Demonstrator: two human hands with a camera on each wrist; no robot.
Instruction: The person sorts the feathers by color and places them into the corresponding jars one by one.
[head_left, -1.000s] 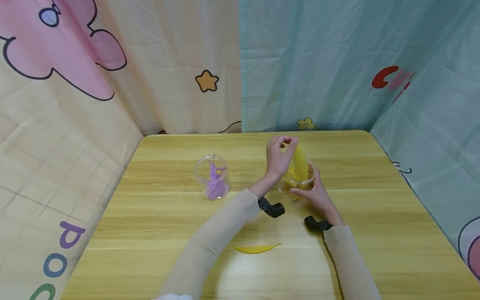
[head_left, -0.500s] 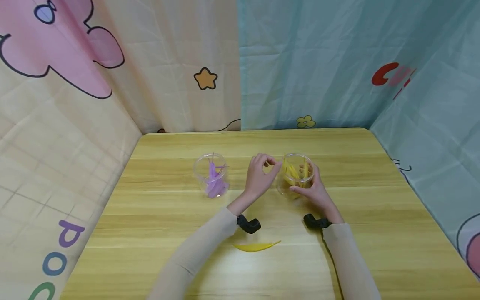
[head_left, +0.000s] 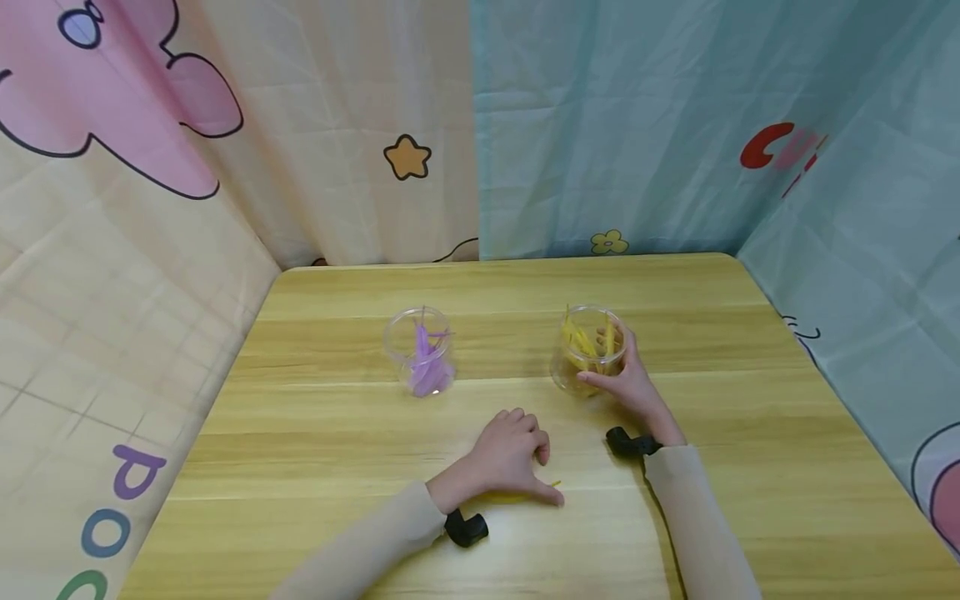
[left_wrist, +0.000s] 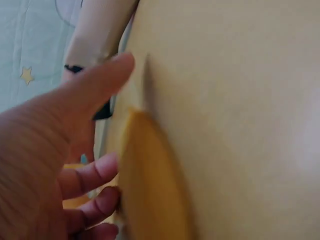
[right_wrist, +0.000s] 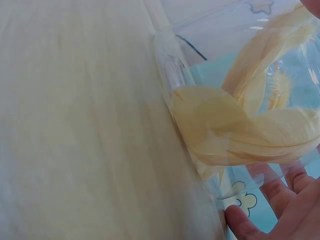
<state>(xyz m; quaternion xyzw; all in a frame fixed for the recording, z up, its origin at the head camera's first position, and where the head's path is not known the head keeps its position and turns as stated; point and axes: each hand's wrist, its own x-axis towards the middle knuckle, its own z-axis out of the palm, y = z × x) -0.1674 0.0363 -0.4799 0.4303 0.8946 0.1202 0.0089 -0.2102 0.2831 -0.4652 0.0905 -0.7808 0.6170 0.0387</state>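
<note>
A single yellow feather [head_left: 504, 498] lies on the table, partly covered in the head view by my left hand [head_left: 501, 457]. That hand reaches over it with thumb and fingers spread apart; in the left wrist view the feather [left_wrist: 152, 185] is beside the fingertips, and nothing is pinched. Farther back, my right hand [head_left: 636, 385] holds a clear plastic cup [head_left: 561, 371] from its right side, thumb in front and fingers behind. Several yellow feathers [right_wrist: 215, 125] stand and curl inside this cup, which is upright on the table.
Left of centre stands a second clear cup [head_left: 396, 340] with purple feathers [head_left: 429, 371] in it. The wooden table [head_left: 300, 467] ends at patterned curtains [head_left: 360, 192] at the back and both sides. A black wrist camera [head_left: 467, 528] sits below the left hand.
My left hand has let go of a yellow feather in the right-hand cup, then moved down and left to the loose feather, its fingers spreading. The right hand stays on the cup.
</note>
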